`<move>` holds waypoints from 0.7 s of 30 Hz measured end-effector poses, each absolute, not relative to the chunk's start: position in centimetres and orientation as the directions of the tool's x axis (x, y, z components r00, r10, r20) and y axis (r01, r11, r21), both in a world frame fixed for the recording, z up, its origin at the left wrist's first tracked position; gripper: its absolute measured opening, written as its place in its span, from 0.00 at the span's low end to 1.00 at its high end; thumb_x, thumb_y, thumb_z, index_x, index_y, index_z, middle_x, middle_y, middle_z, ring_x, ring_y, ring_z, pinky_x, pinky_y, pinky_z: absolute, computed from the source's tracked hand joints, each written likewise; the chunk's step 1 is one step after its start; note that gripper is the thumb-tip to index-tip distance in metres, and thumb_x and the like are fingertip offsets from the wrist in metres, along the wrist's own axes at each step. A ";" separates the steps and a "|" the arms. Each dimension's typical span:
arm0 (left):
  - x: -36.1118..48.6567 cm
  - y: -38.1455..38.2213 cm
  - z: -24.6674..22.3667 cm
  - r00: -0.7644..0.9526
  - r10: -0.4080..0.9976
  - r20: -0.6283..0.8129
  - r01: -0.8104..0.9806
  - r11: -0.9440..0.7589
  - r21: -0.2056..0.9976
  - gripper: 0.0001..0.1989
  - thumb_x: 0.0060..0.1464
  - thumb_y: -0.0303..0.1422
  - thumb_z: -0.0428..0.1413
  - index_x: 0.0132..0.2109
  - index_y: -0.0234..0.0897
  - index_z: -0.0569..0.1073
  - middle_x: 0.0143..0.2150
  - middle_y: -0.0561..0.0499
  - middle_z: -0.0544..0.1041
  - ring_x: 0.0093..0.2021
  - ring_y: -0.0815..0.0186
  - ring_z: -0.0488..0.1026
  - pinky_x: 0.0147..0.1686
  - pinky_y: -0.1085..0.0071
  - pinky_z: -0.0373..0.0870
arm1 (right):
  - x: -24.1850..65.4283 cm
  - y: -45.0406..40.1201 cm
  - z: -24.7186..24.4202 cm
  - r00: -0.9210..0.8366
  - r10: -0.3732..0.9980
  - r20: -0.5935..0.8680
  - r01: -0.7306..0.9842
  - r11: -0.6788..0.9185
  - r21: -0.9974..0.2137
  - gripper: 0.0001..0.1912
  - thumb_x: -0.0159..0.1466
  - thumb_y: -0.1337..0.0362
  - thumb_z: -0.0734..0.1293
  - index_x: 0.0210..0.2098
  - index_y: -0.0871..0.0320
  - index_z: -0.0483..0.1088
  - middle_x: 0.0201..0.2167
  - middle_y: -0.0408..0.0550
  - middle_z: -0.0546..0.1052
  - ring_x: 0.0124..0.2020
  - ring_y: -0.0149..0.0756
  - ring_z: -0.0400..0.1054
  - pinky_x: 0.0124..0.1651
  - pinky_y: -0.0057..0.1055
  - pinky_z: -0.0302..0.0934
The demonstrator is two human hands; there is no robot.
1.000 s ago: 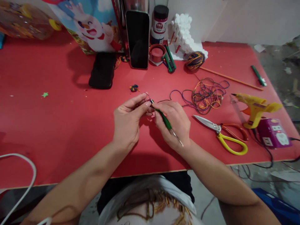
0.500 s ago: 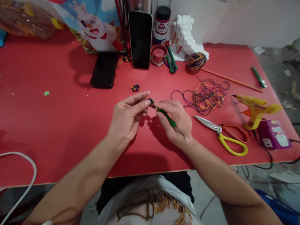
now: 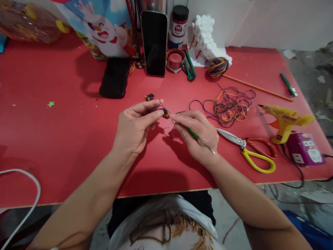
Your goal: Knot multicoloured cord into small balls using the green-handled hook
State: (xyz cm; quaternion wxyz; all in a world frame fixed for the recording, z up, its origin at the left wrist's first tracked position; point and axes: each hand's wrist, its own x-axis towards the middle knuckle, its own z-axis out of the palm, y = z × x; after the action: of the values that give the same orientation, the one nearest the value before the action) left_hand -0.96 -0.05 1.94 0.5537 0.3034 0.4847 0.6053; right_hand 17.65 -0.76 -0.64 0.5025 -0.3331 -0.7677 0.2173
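Observation:
Between the thumb and fingers of my left hand (image 3: 136,125) is a small multicoloured crochet piece (image 3: 165,113), dark blue, red and orange. A strand of yarn loops up over the left index fingertip. My right hand (image 3: 199,135) is closed round a crochet hook (image 3: 191,132) with a green handle; its metal back end sticks out over the wrist. The hook's front tip meets the crochet piece, though the fingers partly hide it. Just beyond my left fingers lies another small multicoloured crochet piece (image 3: 149,97). Loose multicoloured yarn (image 3: 231,107) lies tangled to the right of my right hand.
Scissors (image 3: 246,146), a yellow glue gun (image 3: 283,119) and a purple box (image 3: 305,148) are on the right. Behind stand a phone (image 3: 154,43), a yarn ball (image 3: 218,67), a green cutter (image 3: 189,66) and a jar (image 3: 179,26). A black phone-like object (image 3: 114,78) lies left of centre.
My hands have moved slightly apart, the left one leftward and the right one a little rightward. More of the crochet piece shows between them. Both grips are kept.

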 end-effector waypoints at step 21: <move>-2.1 0.2 1.9 -0.207 0.976 -0.067 -0.221 0.020 0.975 0.11 0.46 0.21 0.72 0.36 0.40 0.89 0.39 0.49 0.88 0.34 0.68 0.82 0.41 0.71 0.82 | 18.5 -0.7 0.4 -0.304 0.717 0.627 0.252 0.695 -0.673 0.15 0.73 0.68 0.71 0.55 0.50 0.83 0.41 0.49 0.84 0.43 0.36 0.80 0.46 0.36 0.76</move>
State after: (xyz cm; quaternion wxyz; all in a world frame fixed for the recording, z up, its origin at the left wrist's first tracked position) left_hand -2.13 0.21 1.93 0.5059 0.3746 0.5040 0.5914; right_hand 18.51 -0.65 0.40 0.4997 -0.3132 -0.7733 0.2329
